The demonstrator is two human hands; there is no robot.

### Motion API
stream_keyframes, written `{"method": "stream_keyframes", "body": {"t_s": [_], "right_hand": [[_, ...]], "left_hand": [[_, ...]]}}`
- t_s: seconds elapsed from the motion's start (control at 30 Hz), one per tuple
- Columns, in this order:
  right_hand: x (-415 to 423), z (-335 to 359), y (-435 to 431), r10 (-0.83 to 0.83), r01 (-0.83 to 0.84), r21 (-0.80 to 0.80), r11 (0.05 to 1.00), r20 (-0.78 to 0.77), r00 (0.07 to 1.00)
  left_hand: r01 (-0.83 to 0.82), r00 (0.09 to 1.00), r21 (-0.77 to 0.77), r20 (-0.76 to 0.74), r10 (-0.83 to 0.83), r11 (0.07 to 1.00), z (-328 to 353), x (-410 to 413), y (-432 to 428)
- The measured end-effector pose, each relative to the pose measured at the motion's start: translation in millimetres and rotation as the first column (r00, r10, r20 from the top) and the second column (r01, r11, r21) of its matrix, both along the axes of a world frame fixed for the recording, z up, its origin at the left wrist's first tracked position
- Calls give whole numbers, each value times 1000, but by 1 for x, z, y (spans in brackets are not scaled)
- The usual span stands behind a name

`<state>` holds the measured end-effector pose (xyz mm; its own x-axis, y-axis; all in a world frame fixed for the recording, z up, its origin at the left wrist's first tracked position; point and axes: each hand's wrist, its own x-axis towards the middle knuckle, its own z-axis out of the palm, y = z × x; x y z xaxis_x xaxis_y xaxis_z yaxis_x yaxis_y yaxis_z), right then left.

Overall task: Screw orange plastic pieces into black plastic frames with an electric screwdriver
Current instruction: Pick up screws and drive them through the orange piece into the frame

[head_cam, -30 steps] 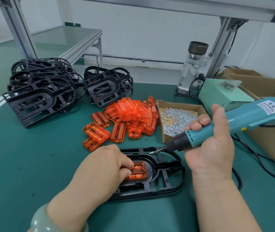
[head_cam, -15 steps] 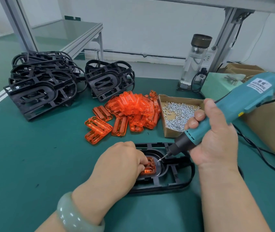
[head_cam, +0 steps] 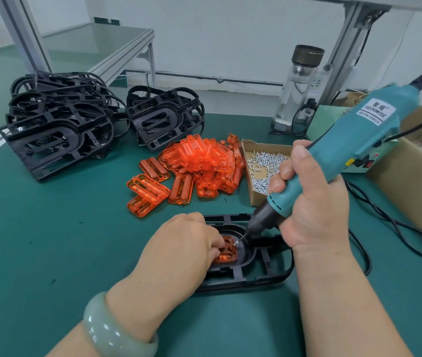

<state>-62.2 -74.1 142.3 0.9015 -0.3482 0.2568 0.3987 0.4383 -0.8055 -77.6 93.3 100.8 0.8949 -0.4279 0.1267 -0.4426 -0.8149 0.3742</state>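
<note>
Working across the green table (head_cam: 50,240), I have one black frame (head_cam: 264,274) lying flat near the front edge, with the spare frames (head_cam: 58,130) stacked well apart at the back left. My right hand (head_cam: 313,210) is wrapped round the lower barrel of the teal electric screwdriver (head_cam: 346,150), which tilts down to the left with its bit aimed into the frame's oval recess. My left hand (head_cam: 181,246) curls over the frame, fingertips pinching the orange piece (head_cam: 226,256) seated in that recess. A small screw (head_cam: 235,243) sits at the bit's tip, right by the orange piece's upper right corner; whether it has entered the hole, I cannot tell.

To do this well, I judge the driver wants to come more upright over the hole before I trigger it. Then I press straight down and hold the orange piece firmly so it neither spins nor lifts. My left fingers are very near the bit, so I would mind them.
</note>
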Motion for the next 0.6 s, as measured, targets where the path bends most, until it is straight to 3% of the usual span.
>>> {"method": "stream_keyframes", "body": {"t_s": [0.3,0.6], "right_hand": [[-1,1,4,16,-15,-64,998,13,1000],[-2,3,10,150,-131,-182,974,90,985]], "left_hand": [[1,1000,31,-3,0,1000,1,0,-1],[-13,1000,45,-2,13,999,2,0,-2]]}}
